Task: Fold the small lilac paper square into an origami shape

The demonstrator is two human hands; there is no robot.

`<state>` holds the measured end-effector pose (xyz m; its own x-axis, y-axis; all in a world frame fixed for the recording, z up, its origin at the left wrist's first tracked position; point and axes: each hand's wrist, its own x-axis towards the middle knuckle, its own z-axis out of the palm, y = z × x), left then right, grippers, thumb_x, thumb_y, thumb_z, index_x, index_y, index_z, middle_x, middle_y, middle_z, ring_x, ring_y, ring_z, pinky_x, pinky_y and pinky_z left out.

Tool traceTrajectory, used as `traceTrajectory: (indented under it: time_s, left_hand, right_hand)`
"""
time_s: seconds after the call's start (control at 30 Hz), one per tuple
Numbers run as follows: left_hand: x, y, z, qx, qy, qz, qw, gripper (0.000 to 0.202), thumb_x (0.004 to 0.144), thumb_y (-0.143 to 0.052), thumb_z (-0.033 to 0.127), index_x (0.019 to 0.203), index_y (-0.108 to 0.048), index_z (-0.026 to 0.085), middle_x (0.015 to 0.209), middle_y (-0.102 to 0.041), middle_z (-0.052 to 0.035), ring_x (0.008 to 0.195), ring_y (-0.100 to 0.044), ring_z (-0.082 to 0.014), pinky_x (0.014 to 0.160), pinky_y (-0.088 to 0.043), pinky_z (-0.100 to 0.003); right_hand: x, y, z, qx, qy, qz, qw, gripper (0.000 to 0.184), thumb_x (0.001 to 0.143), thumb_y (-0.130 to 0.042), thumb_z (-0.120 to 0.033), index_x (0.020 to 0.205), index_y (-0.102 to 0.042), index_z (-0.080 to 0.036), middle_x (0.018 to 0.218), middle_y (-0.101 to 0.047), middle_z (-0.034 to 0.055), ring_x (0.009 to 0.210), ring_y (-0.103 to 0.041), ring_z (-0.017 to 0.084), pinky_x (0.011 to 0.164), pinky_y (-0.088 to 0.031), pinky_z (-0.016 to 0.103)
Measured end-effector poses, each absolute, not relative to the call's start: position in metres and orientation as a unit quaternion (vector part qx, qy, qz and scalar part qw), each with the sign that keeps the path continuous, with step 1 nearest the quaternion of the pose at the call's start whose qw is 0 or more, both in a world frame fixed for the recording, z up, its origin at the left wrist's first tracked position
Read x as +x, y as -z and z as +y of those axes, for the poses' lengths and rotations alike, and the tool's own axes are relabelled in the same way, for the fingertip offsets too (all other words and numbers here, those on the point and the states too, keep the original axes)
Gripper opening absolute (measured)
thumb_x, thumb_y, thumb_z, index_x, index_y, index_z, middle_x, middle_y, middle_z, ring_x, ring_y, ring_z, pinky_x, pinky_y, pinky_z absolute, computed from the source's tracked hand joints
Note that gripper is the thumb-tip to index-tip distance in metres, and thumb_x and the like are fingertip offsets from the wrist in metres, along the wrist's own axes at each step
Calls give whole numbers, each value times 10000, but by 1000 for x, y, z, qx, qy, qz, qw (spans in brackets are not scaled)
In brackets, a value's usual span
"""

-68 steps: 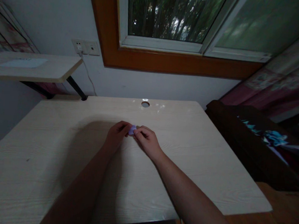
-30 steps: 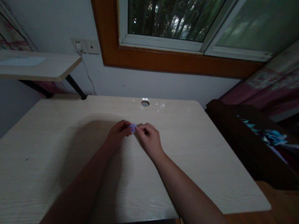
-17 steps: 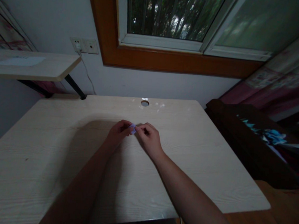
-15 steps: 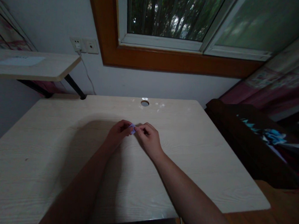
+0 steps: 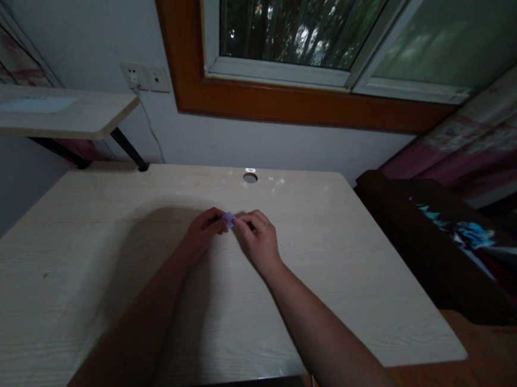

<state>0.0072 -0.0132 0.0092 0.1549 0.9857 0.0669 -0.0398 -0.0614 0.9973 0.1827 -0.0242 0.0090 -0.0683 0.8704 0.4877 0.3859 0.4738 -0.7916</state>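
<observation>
Between my two hands is a small piece of purple paper [image 5: 228, 219], seemingly folded, though its exact shape is too small to make out. My left hand [image 5: 204, 228] pinches its left side between thumb and fingers. At the right edge, my right hand [image 5: 258, 232] grips it with thumb and forefinger, the other fingers curled in. Both hands are over the middle of the pale wooden desk [image 5: 323, 282], close together with the fingertips almost touching. Part of the paper is hidden behind the fingers.
A raised shelf [image 5: 103, 123] on black legs stands at the left, a white sheet [image 5: 35, 104] lying on it. The desk has a round cable hole [image 5: 250, 178] near its back edge. Beyond are wall sockets [image 5: 144, 78] with a plugged-in cord and a window. Dark furniture [image 5: 399, 228] stands right.
The purple paper has turned slightly between the fingertips and shows a somewhat different outline. Both hands hold nearly the same place and keep their pinch.
</observation>
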Motion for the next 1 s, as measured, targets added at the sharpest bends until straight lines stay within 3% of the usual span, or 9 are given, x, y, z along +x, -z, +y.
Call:
traceTrajectory:
  time_s: [0.53, 0.77, 1.0]
  left_hand:
    - [7, -13, -14, 552, -478, 425, 534, 150, 789, -683, 321, 799, -680, 170, 705, -645, -10, 695, -569, -148, 688, -444, -271]
    - [6, -10, -14, 553, -471, 420, 544, 193, 764, -728, 345, 843, -701, 170, 732, -679, -20, 708, -587, -161, 696, -448, -280]
    - [5, -8, -14, 562, -462, 405, 554, 244, 776, -755, 395, 879, -725, 176, 747, -709, -32, 705, -607, -164, 699, -470, -287]
  right_hand:
    - [181, -8, -26, -440, -235, -708, 500, 160, 958, -614, -330, 904, -743, -253, 846, -675, 41, 780, -614, 181, 724, -480, 307]
    - [181, -6, -24, -468, -260, -664, 522, 176, 932, -635, -351, 835, -716, -228, 766, -619, 14, 694, -561, 158, 660, -442, 291]
    - [182, 1, -20, -478, -304, -620, 542, 157, 914, -643, -348, 848, -725, -231, 781, -625, 12, 734, -581, 168, 686, -446, 294]
